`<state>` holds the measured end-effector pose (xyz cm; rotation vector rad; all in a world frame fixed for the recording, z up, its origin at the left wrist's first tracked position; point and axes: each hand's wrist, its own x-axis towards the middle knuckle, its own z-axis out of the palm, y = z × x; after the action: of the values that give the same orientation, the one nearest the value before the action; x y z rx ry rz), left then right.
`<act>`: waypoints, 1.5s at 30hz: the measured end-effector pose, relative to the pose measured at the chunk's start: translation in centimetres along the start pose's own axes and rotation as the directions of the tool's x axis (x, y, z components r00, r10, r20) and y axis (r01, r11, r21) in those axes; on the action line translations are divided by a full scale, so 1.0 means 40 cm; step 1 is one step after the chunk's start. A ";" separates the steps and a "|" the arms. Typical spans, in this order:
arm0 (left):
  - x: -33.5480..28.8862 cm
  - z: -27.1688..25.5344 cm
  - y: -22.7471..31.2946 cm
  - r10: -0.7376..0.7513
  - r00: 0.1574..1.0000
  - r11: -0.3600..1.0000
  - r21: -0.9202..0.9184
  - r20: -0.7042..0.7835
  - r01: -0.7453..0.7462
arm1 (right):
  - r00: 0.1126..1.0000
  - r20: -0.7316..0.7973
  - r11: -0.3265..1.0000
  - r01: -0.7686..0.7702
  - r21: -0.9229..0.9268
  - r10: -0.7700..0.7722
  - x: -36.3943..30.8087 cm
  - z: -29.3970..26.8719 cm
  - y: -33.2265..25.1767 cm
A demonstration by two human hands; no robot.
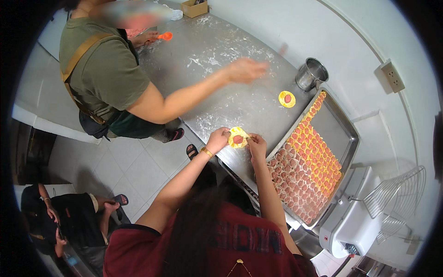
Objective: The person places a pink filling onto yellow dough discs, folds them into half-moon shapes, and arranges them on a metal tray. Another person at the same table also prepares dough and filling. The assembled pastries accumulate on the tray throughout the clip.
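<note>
My left hand [218, 140] and my right hand [258, 147] pinch opposite edges of a round yellow dumpling wrapper [232, 131], held up over the near edge of the table. A lump of pink filling [237, 139] lies in its middle. Further off on the table rests another yellow wrapper [283, 98], also topped with pink filling. To the right of my right hand, a large metal tray [338, 121] carries rows of small filled dumplings [314, 152], some whitish and some yellow.
A co-worker [99, 78] in an olive shirt holds an orange scoop [166, 36], the other arm reaching across the floury steel table [184, 78], its hand blurred. A metal cup [304, 76] stands by the tray. A white mixer [348, 217] with a wire guard is right. Someone sits lower left.
</note>
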<state>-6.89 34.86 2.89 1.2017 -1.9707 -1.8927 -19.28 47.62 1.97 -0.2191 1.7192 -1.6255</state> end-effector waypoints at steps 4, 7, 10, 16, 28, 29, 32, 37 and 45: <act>-0.011 -0.006 -0.004 0.049 0.999 0.997 -0.064 -0.005 -0.050 | 0.996 -0.019 0.974 -0.079 0.211 0.085 -0.012 0.006 -0.009; -0.017 -0.007 -0.005 0.147 0.988 0.981 0.133 -0.051 -0.139 | 0.997 -0.052 0.988 -0.051 0.147 0.059 -0.011 0.008 -0.003; -0.023 -0.003 0.006 0.279 0.953 0.914 0.336 -0.116 -0.227 | 0.989 -0.088 0.983 0.105 -0.153 -0.119 -0.008 0.017 0.008; -0.050 -0.018 0.031 0.292 0.953 0.867 0.442 -0.076 -0.230 | 0.951 -0.045 0.807 0.235 -0.541 -0.307 -0.018 0.019 0.001; -0.037 -0.004 0.018 0.491 0.853 0.802 0.472 -0.176 -0.365 | 0.943 -0.100 0.769 0.194 -0.609 -0.317 -0.068 0.039 -0.013; -0.030 -0.006 0.020 0.485 0.859 0.800 0.480 -0.166 -0.359 | 0.946 -0.092 0.755 0.188 -0.629 -0.312 -0.069 0.042 -0.013; -0.027 -0.006 0.022 0.385 0.908 0.877 0.370 -0.162 -0.306 | 0.987 -0.110 0.967 0.090 -0.237 -0.119 -0.063 0.049 -0.017; -0.038 -0.007 0.012 0.135 0.987 0.985 0.116 -0.086 -0.124 | 0.994 -0.062 0.951 -0.072 0.300 0.094 -0.070 0.040 -0.015; -0.045 -0.009 -0.003 0.195 0.978 0.979 -0.073 0.075 -0.190 | 0.998 0.066 0.968 -0.024 0.248 0.007 -0.088 0.043 -0.011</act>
<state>-5.43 35.73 3.57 0.8937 -1.9677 -1.9189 -15.90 48.28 3.92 -0.1343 1.4483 -1.7839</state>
